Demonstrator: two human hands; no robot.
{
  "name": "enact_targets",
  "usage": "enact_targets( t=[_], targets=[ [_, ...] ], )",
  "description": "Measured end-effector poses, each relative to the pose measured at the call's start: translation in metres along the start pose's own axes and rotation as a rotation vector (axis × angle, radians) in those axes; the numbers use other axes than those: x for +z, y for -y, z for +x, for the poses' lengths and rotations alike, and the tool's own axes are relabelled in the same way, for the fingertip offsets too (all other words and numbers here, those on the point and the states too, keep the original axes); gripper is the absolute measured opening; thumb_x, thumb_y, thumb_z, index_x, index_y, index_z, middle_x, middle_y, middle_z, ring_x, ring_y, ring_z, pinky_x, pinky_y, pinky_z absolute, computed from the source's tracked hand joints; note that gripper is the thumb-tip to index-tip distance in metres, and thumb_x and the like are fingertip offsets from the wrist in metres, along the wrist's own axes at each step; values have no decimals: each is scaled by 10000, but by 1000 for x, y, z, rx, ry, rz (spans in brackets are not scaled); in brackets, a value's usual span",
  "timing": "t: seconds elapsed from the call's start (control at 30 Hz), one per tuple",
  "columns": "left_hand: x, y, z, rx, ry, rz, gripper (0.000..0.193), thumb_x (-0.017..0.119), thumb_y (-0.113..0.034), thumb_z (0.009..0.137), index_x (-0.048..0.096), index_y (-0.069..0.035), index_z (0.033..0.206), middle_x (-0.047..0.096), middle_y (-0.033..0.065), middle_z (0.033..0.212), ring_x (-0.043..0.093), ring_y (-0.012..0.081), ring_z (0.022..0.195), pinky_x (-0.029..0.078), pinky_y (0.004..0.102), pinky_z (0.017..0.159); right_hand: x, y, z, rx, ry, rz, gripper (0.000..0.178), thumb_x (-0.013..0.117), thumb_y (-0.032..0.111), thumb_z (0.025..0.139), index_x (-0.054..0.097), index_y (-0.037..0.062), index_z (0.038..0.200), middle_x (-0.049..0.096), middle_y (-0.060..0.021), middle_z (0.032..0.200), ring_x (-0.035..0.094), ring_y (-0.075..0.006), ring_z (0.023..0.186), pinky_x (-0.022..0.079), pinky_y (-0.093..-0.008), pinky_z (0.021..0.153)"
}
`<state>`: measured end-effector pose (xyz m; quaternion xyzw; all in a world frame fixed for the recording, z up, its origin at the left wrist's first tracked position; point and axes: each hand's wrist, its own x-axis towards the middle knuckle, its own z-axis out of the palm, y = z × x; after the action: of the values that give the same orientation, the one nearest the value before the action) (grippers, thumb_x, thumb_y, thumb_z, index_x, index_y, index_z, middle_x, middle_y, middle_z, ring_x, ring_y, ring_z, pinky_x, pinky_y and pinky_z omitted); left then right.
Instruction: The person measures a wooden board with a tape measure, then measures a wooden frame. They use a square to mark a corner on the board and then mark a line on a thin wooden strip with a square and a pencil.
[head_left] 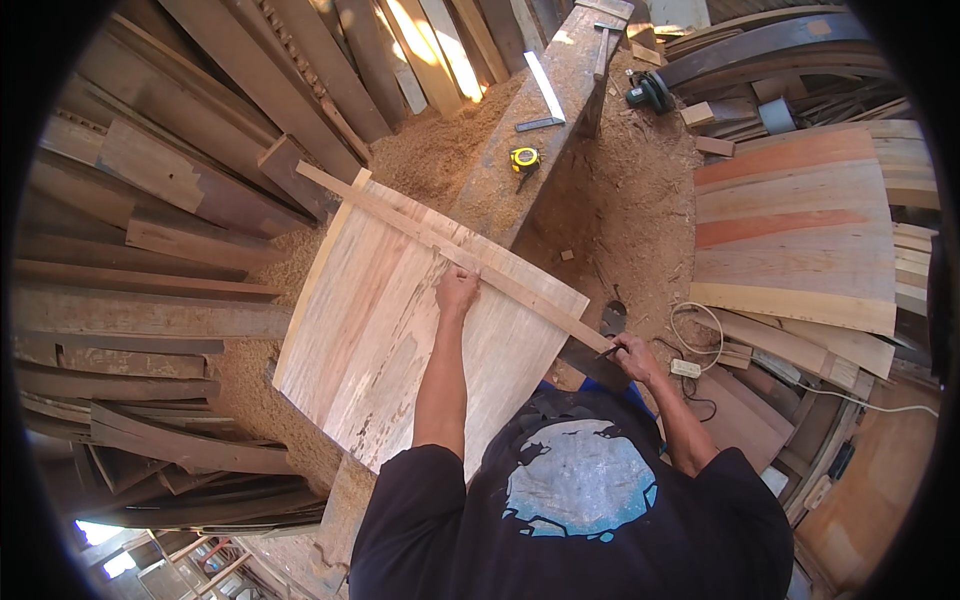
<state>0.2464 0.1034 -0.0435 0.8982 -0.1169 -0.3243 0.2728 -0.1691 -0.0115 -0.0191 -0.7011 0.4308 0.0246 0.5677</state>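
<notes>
Workshop: boards [160, 320] crowd the 7-to-11 o'clock side, overlapping too much to count; sawdust [425, 145] lies all about, and a step could slip on it.
Worktop [490, 205]: runs from 1 toward 7 o'clock; it looks narrower than its load, so a hard push on an overhanging corner could tip that load.
Panel [385, 320]: lies across the worktop, from the centre out toward 9 o'clock; dust beneath could let it slide.
Strip [525, 294]: lies on the panel, slanting from 10 to 4 o'clock, both ends past the panel's edges; steadied near mid-length, it could pivot there if its 4 o'clock end were nudged.
Left hand [459, 290]: at the centre, on the strip; fingers bent against it, pinching or only pressing, I cannot tell. Too little pressure would let the strip skew.
Right hand [632, 358]: near 4 o'clock, fingers wrapped round a dark tool [607, 351] by the strip's end; a slip could shove the strip.
Cord [721, 336]: loops between 3 and 4 o'clock; could snag a step.
Panels: two, counting the other panel [795, 230] toward 2 o'clock.
Strips: one.
Tools near 1 o'clock: one power tool [650, 92], one hammer [600, 55], one square [546, 90], one tape [524, 160].
</notes>
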Motion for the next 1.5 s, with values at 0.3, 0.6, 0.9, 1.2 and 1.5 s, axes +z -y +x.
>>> enact_targets(
  t=[0.3, 0.6, 0.9, 1.2, 1.5],
  targets=[
    [-4, -7, -7, 41, -17, 68, 353, 778, -461, 813, 685, -120, 818, 743, 68, 766, 724, 237, 797, 542, 374, 793, -10, -3, -8, 99, 19, -88, 191, 564, 66, 797, 671, -20, 929, 668, -175, 826, 658, -302, 831, 513, -411, 775],
    [-3, -5, -5, 42, -34, 40, 354, 796, -443, 812, 674, -111, 825, 727, 42, 728, 700, 162, 664, 539, 320, 692, -22, -8, -24, 48, -26, -194, 207, 555, 73, 811, 682, -13, 950, 662, -176, 825, 660, -297, 825, 510, -410, 784],
    [-2, -2, -2, 1, -3, 20, 367, 777, -469, 810, 675, -117, 804, 744, 92, 782, 723, 263, 815, 539, 390, 804, -26, -12, -16, 70, 6, -149, 196, 647, 106, 803, 704, 1, 958, 639, -69, 736, 603, -148, 712, 491, -342, 651],
    [-1, -8, -5, -43, 16, -20, 366, 785, -472, 803, 673, -124, 792, 732, 63, 719, 721, 233, 755, 543, 370, 778, -31, 19, -18, 131, 42, -27, 242, 697, 136, 774, 714, 12, 980, 675, -60, 771, 621, -136, 744, 500, -328, 669],
    [1, 3, 5, -37, -8, -3, 366, 798, -469, 813, 671, -126, 799, 731, 50, 714, 718, 191, 665, 543, 344, 720, -29, 1, -16, 155, 66, 97, 239, 664, 128, 823, 707, 7, 1025, 673, -58, 804, 604, -114, 768, 496, -302, 667]
  ],
)
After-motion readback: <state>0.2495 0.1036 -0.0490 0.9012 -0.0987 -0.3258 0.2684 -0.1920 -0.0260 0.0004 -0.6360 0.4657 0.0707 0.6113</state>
